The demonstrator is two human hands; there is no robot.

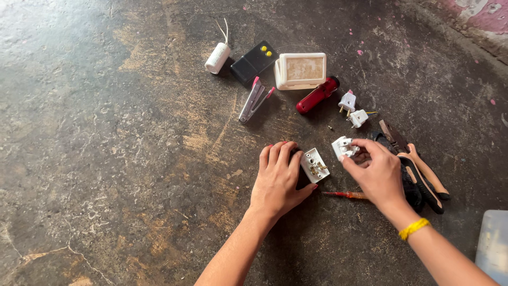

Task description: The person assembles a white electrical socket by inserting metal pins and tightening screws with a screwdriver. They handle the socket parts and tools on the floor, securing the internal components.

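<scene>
My left hand [278, 179] lies palm down on the dark floor, its fingers resting over something dark that I cannot make out. Just right of its fingertips lies an opened white plug half [315, 164] with brass terminals showing. My right hand [377, 172], with a yellow band at the wrist, pinches a second white plug part [343, 146] between thumb and fingers. A red-handled screwdriver [345, 195] lies on the floor between the two wrists.
Pliers with orange-and-black handles [423, 177] lie under my right hand. Further back are two small white plugs [353, 109], a red cylinder [316, 95], a white switch box [300, 70], a black box with yellow buttons [254, 62], a white capacitor [217, 57] and a grey-pink tool [254, 99]. A pale container [493, 243] sits at the right edge.
</scene>
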